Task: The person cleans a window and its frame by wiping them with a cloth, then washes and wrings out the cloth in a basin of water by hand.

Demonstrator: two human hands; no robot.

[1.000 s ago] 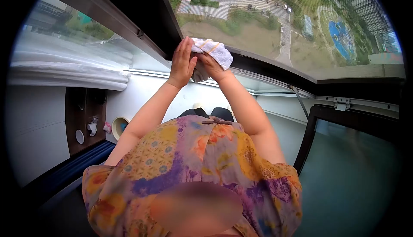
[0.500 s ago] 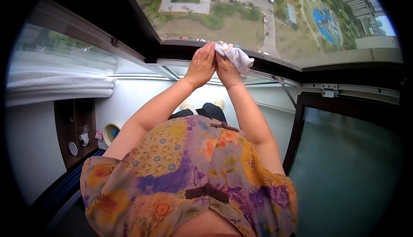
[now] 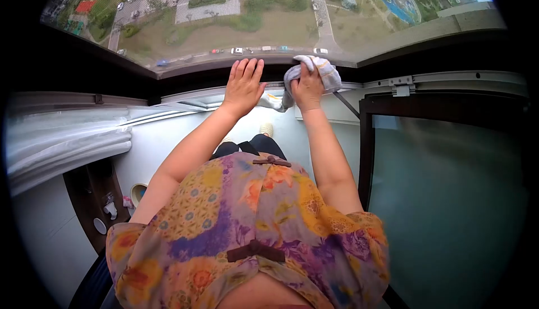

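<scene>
My left hand point(image 3: 243, 89) rests with fingers spread on the dark lower bar of the window frame point(image 3: 193, 72). To its right, my right hand point(image 3: 307, 89) grips a white cloth point(image 3: 331, 79) with yellowish stripes, pressed against the same dark bar. Part of the cloth is bunched over the back of the fingers, and another part hangs down between the two hands. A gap separates the hands. Behind the bar is the window pane point(image 3: 269, 28), with a view down onto the ground outside.
An open dark-framed window sash point(image 3: 368, 140) stands at the right, joined by a metal hinge point(image 3: 402, 87). White curtains point(image 3: 67, 146) hang at the left, above a brown shelf point(image 3: 84, 197) with small items. A round bin point(image 3: 137, 193) is beside it.
My hands have moved apart; the right one has slid right along the bar with the cloth. The cloth now hangs down between them. The view has turned, showing more window at the left.
</scene>
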